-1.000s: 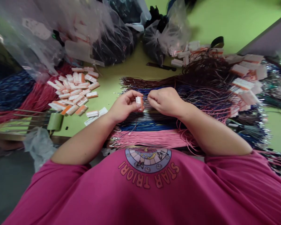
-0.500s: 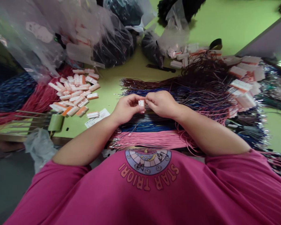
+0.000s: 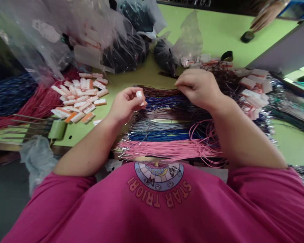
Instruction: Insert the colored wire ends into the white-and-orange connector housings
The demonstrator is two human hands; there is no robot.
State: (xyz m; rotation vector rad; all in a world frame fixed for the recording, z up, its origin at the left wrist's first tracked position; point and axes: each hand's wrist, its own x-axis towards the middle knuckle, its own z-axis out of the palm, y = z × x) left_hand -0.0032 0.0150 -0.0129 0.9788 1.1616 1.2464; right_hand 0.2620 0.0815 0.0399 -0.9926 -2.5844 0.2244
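Pinched grip, left hand (image 3: 124,104): thumb and fingertips closed on a small white and orange connector (image 3: 140,96), held just above the near end of the wires. Right hand (image 3: 197,87) sits farther out, fingers curled down and pinched at the brown wires (image 3: 162,90); whether a single wire is caught in that grip I cannot tell. The two hands are apart.

Wires lie side by side in bands across the green surface (image 3: 218,30): brown farthest, then blue wires (image 3: 164,101), grey, dark blue, and pink wires (image 3: 162,148) nearest the body. Loose pile of white and orange connectors (image 3: 78,98) to the left of the left hand, on the surface. Clear plastic bags (image 3: 121,44) with dark contents beyond. More connectors (image 3: 250,91) lie among the wires on the right. Another person's hand (image 3: 264,15) shows at the far edge, top right.
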